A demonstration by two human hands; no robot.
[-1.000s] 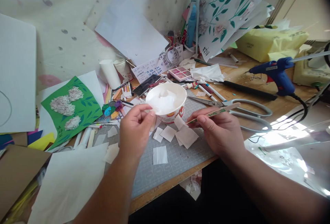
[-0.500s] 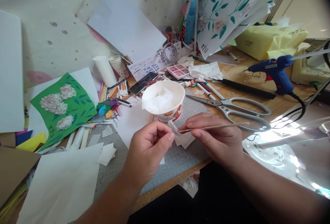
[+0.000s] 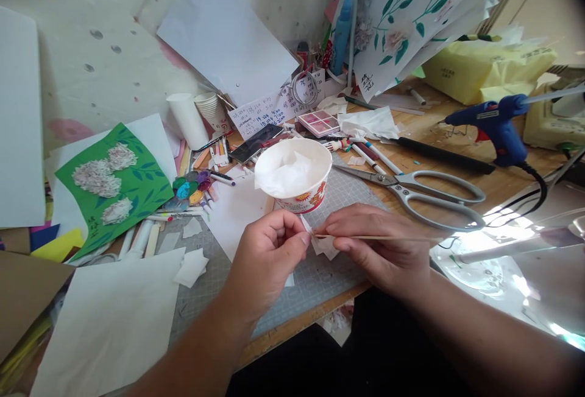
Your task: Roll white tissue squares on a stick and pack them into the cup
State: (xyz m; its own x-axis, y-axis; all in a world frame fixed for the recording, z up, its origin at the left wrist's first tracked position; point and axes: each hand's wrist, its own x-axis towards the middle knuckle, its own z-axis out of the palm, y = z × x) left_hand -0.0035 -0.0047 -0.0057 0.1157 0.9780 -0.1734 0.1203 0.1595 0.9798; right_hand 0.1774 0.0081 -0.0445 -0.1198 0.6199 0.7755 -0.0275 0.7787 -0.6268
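My left hand is closed in a pinch on a small white paper square just in front of the paper bowl. My right hand grips a thin wooden stick that lies level, its tip touching the paper square between the two hands. More white paper squares lie on the grey cutting mat under my hands. The bowl holds white tissue.
Big scissors lie right of the bowl, a blue glue gun behind them. A green card with white paper flowers sits at left, a white sheet near the front edge. Pens, a phone and paper cups crowd the back.
My left hand came down from the bowl's rim with a paper square and met the right hand. The stick swung from tilted up to level.
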